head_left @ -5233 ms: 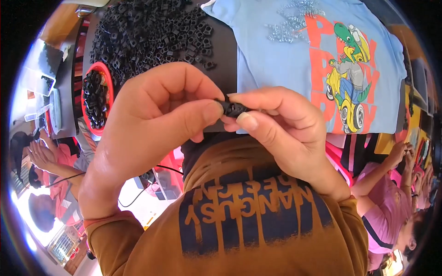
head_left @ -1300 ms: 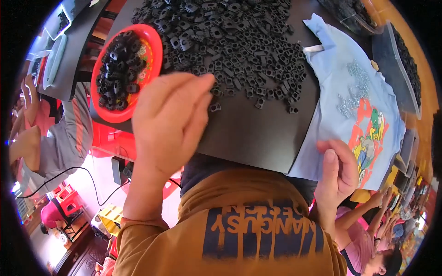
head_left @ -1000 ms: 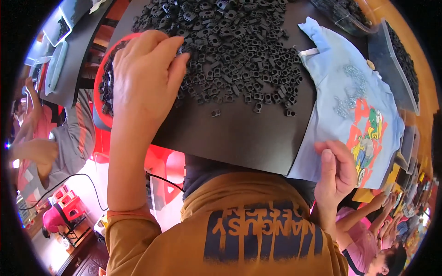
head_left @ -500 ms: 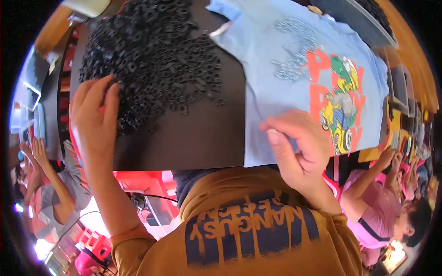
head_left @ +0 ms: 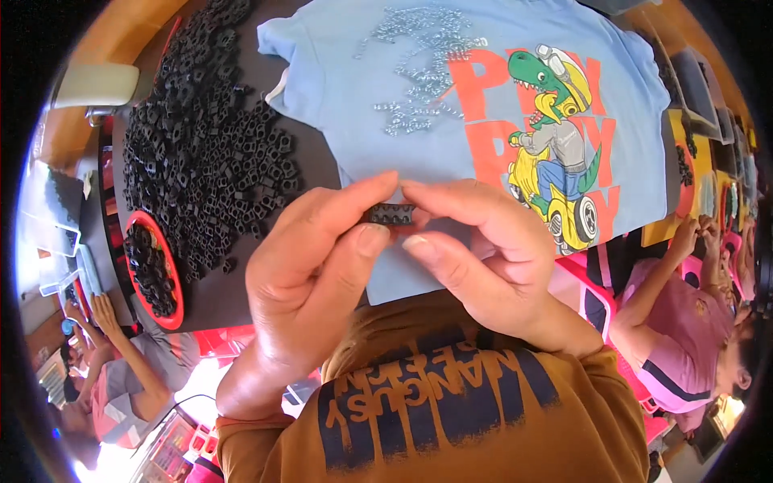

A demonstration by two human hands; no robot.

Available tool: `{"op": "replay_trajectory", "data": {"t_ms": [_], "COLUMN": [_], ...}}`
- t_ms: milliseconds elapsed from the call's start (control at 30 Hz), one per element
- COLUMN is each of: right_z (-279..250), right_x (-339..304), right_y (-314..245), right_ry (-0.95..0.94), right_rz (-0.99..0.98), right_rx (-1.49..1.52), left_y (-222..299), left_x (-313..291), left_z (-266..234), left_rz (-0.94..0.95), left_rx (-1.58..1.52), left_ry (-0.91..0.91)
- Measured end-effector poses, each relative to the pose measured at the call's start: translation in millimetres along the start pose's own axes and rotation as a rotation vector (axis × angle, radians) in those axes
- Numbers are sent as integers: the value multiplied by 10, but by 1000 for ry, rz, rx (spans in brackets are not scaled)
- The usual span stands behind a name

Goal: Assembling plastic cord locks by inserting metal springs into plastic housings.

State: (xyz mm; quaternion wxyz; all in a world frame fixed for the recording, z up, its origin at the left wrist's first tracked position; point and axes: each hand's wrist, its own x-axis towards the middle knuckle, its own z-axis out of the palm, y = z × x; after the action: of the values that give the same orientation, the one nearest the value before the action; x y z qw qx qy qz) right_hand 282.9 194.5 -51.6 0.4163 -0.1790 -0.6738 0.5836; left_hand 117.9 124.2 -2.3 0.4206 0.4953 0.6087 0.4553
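A short black block with a row of small notches is held up in front of my chest. The fingertips of my left hand pinch its left end. My right hand closes on the other end with thumb and forefinger. Under both hands lies a light blue T-shirt with a cartoon dinosaur print. Many tiny shiny clear or metallic pieces are scattered on its upper part. To the left, a wide pile of small black plastic pieces covers the dark tabletop.
A red-rimmed bowl of black parts sits at the table's left edge. Grey bins line the far right. One person in pink works at the right, and another person in grey at the left.
My left hand has come from the black pile to the middle, meeting my right hand. The black block now shows between them. The whole view has shifted, revealing the red-rimmed bowl.
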Motion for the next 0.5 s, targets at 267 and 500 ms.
{"op": "replay_trajectory", "data": {"t_ms": [267,500], "right_z": [47,80], "right_x": [29,21], "right_y": [-11,38], "right_ry": [168,301], "right_rz": [108,71], "right_rx": [348,357], "left_y": [54,-60], "left_x": [267,775], "left_z": [6,-37], "left_rz": [358,310], "left_rx": [510,777], "left_ry": [137,119]}}
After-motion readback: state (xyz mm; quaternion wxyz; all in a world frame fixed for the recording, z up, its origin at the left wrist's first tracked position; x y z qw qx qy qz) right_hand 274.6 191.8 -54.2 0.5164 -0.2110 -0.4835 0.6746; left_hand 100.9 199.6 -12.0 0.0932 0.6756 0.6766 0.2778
